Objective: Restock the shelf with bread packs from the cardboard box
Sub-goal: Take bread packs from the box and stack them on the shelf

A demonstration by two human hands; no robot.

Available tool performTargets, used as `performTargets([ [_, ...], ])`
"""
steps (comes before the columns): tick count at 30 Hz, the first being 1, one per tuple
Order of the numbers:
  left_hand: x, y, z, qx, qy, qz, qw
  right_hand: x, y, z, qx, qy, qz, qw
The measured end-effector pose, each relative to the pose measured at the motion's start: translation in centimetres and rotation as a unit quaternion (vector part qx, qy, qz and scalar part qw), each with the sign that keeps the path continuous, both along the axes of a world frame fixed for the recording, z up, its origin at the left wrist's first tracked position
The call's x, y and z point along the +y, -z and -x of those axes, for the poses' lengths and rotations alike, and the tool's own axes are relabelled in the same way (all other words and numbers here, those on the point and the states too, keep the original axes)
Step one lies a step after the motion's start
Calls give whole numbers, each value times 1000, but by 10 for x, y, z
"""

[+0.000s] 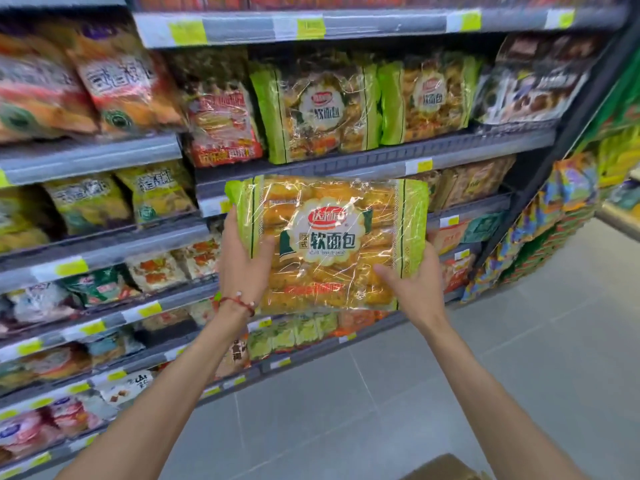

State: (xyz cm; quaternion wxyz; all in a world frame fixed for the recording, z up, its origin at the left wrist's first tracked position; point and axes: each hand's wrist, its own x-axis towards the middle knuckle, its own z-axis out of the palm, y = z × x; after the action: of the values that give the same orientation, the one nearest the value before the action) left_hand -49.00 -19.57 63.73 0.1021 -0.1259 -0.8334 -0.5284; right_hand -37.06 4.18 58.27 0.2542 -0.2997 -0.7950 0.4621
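Note:
I hold a green-edged clear bread pack (329,244) upright in front of the shelving, label facing me. My left hand (242,261) grips its left edge, a red bracelet on that wrist. My right hand (412,282) grips its lower right corner. Two matching green bread packs (315,105) (427,98) stand side by side on the grey shelf (381,157) just above the held pack. A corner of the cardboard box (446,467) shows at the bottom edge, below my right forearm.
Several tiers of grey shelves full of snack bags run to the left and below. A red-orange pack (221,129) stands left of the green ones. A dark upright post (568,140) ends the shelving at right, with a stacked display (561,230) beyond. Grey tiled floor (346,410) lies below.

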Motion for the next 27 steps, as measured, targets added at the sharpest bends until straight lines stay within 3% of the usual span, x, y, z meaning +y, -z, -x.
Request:
performTargets([
  [7, 47, -26, 95, 48, 16, -21, 998, 46, -38, 96, 52, -18, -32, 998],
  [18, 156, -60, 229, 84, -56, -50, 994, 166, -85, 271, 90, -81, -36, 992],
  [27, 211, -48, 286, 94, -96, -45, 990, 224, -83, 344, 89, -106, -27, 990],
])
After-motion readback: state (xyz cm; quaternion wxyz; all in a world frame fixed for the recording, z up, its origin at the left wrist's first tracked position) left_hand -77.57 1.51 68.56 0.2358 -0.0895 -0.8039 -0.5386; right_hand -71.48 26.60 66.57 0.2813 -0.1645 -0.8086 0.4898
